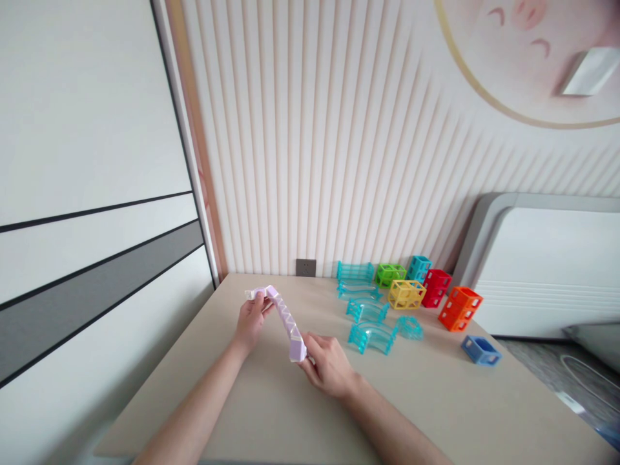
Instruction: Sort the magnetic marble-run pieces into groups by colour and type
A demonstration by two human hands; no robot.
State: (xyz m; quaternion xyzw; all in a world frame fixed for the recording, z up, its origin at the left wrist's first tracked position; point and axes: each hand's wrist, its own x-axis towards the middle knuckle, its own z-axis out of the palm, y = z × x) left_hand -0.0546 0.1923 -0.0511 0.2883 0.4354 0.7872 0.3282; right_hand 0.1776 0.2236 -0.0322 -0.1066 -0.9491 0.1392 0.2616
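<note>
Both hands hold a long lilac strip [287, 316] with a white zigzag pattern, raised above the table. It looks like a folding toy track or bridge piece, bent near its far end and slanting down toward me. My left hand [252, 321] pinches the far end, where a small clear part [250, 294] sticks out to the left. My right hand [327, 363] grips the near end by a thicker lilac block [297, 351], thumb on its right side. The fingers beneath the piece are partly hidden.
Right of my hands on the beige table [261, 413] lie clear teal track pieces [372, 337] and a teal ring-like piece [409, 327]. Beyond are green [390, 274], teal [418, 267], yellow [405, 294], red [436, 288], orange [460, 309] and blue [481, 350] open-frame blocks. A ribbed wall stands behind.
</note>
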